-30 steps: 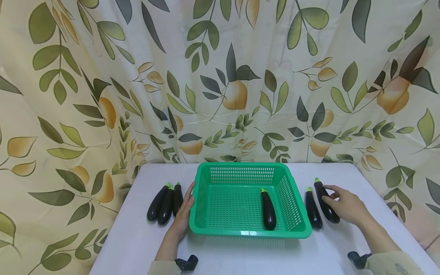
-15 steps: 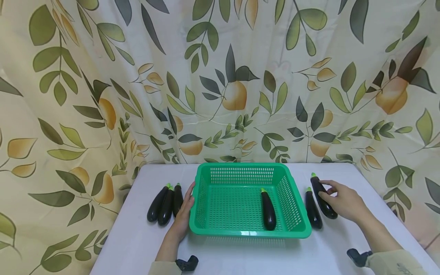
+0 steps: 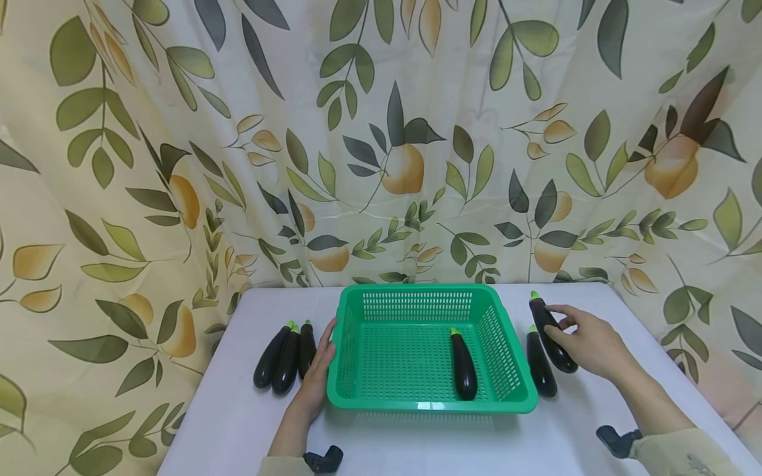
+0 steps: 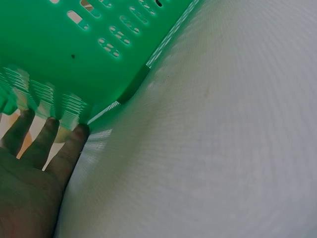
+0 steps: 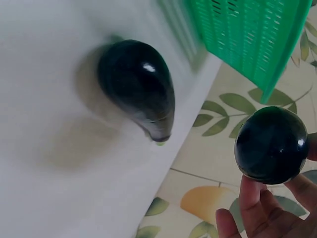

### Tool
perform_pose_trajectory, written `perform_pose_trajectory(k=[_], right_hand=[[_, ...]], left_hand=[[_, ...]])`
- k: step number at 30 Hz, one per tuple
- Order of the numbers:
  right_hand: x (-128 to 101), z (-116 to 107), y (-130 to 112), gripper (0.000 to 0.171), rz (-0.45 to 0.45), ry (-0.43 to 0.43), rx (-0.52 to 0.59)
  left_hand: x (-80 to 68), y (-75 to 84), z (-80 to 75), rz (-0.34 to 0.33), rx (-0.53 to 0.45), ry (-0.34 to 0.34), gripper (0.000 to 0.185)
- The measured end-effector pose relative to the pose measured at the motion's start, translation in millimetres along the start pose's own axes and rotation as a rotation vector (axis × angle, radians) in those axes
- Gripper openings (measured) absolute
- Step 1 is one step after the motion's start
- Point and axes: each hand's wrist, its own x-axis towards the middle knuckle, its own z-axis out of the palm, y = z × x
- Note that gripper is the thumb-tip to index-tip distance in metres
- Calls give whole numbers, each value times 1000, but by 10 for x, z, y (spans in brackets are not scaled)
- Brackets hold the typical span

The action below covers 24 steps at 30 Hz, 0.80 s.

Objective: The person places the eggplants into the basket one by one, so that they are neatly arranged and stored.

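Observation:
My right hand (image 3: 586, 338) pinches a dark eggplant (image 3: 550, 334) between thumb and fingers, right of the green basket. In the right wrist view the held eggplant (image 5: 271, 145) shows its round end, raised off the table. A second eggplant (image 3: 540, 363) lies on the table beside it, close to the basket's right side. My left hand (image 3: 315, 377) rests with straight fingers against the left wall of the green plastic basket (image 3: 431, 404). In the left wrist view its fingertips (image 4: 79, 133) touch the slotted wall. One eggplant (image 3: 464, 365) lies inside the basket, toward the right.
Several eggplants (image 3: 287, 362) lie together on the white table (image 3: 417, 449), left of the basket and near my left hand. A patterned curtain (image 3: 381, 165) with leaves and fruit hangs behind the table's far edge.
My right hand has lifted the outer eggplant and brought it up and left, toward the basket; it now overlaps the eggplant beside it. The left hand stays on the basket.

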Motion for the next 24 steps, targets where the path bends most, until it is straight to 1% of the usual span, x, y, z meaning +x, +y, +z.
perform_pose_trajectory(k=[7,17,24], right_hand=[[-9,-27,-108,57,-19,24,-1],[-36,-86,-317,55,-51,41,19],[-60,-85,-426,51,-80,60,29]], left_hand=[[-17,8,12,-2,-6,-3,50],[1,-1,1,-16,5,16,50],[1,-5,7,-1,0,5,50]])
